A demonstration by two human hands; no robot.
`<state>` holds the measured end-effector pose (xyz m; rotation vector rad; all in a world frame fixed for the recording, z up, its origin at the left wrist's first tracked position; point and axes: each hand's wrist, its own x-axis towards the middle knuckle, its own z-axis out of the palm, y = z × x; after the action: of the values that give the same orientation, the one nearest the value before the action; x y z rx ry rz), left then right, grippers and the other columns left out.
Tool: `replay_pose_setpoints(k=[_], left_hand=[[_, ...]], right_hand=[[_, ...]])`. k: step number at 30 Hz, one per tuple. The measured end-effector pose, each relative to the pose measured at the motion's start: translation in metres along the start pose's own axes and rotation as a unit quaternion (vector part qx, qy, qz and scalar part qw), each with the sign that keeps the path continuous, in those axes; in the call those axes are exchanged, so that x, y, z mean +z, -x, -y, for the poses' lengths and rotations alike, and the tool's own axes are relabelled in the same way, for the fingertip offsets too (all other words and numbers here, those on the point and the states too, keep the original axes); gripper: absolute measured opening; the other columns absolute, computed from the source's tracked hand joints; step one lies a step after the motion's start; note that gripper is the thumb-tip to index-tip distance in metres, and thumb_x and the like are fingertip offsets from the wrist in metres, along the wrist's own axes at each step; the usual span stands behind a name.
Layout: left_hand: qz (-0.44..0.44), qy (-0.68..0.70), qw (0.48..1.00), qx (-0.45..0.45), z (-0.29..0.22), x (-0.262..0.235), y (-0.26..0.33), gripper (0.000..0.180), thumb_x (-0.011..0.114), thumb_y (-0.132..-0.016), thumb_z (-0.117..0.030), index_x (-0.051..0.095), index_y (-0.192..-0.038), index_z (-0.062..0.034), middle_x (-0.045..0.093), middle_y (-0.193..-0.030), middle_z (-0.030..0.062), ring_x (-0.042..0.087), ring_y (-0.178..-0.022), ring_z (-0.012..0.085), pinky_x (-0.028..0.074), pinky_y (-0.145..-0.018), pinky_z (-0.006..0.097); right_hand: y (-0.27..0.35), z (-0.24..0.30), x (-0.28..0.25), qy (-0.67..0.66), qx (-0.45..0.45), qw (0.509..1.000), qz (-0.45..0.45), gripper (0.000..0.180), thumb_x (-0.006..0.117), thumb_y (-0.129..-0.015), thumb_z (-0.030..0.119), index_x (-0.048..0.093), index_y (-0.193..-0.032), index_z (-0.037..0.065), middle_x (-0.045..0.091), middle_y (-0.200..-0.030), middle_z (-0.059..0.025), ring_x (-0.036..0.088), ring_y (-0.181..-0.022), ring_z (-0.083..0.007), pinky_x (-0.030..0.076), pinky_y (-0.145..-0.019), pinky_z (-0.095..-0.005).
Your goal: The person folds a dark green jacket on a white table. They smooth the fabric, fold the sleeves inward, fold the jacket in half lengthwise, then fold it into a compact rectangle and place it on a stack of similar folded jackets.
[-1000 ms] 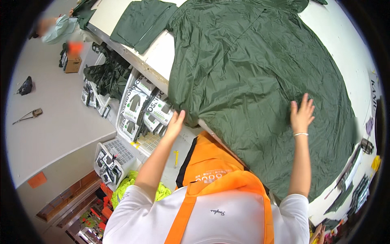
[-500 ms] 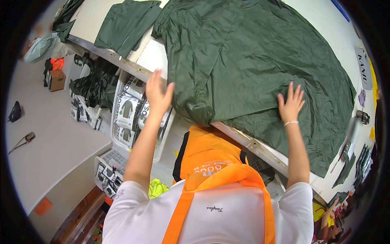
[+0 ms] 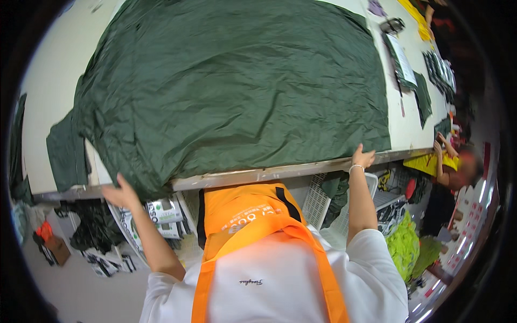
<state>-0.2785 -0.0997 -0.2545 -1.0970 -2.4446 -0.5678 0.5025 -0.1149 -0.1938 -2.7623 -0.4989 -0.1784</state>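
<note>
A large dark green garment [image 3: 237, 91], thin and shiny like a raincoat, lies spread and creased across the white table. Its near side runs along the front edge, and its near left corner hangs over it. Beside that hanging corner is my left hand [image 3: 123, 192], fingers spread and nothing in them. My right hand [image 3: 363, 156] is at the front edge by the garment's near right corner, thumb raised and fingers out; whether it touches the cloth I cannot tell.
A smaller folded green piece [image 3: 65, 153] lies at the table's left. At the right are a black-and-clear object [image 3: 392, 25] and packed green garments [image 3: 439, 72]. Beneath stand white crates [image 3: 315, 202] and packages [image 3: 164, 212]. A person in yellow [image 3: 431, 164] works at the far right.
The view has swung round to the right. My right hand has come off the cloth's top to the front edge. My left hand has moved down beside the near left corner.
</note>
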Motion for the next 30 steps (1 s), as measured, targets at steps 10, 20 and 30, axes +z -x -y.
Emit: replay_pose_setpoints(k=[10, 20, 30], left_hand=[[0.3, 0.313, 0.844, -0.316, 0.048, -0.004, -0.003, 0.051, 0.044, -0.096, -0.035, 0.056, -0.115, 0.0103, 0.06, -0.116, 0.0229, 0.056, -0.104, 0.0315, 0.042, -0.091, 0.037], [0.365, 0.295, 0.748, -0.469, 0.032, -0.047, 0.04, 0.065, 0.057, -0.084, -0.059, 0.057, -0.117, -0.0022, 0.063, -0.108, 0.0078, 0.059, -0.093, 0.0226, 0.047, -0.07, 0.034], [0.347, 0.363, 0.743, -0.443, 0.031, -0.146, -0.018, 0.037, 0.062, -0.088, -0.025, 0.063, -0.104, 0.0084, 0.066, -0.102, 0.0119, 0.062, -0.089, 0.0196, 0.046, -0.082, 0.029]], right_hand=[[-0.09, -0.065, 0.009, -0.268, 0.2, 0.928, 0.167, 0.023, 0.067, -0.085, 0.02, 0.058, -0.076, 0.001, 0.061, -0.059, -0.0105, 0.057, -0.044, -0.0165, 0.048, -0.041, -0.0273], [-0.039, -0.085, -0.015, -0.251, -0.149, 0.951, 0.102, 0.05, 0.052, -0.082, -0.004, 0.043, -0.13, 0.006, 0.06, -0.091, -0.0149, 0.06, -0.078, -0.0274, 0.048, -0.072, -0.0327], [-0.084, -0.076, -0.089, 0.128, -0.439, 0.854, 0.247, 0.016, 0.058, -0.081, 0.009, 0.063, -0.095, 0.001, 0.061, -0.096, -0.0155, 0.057, -0.088, -0.038, 0.047, -0.076, -0.043]])
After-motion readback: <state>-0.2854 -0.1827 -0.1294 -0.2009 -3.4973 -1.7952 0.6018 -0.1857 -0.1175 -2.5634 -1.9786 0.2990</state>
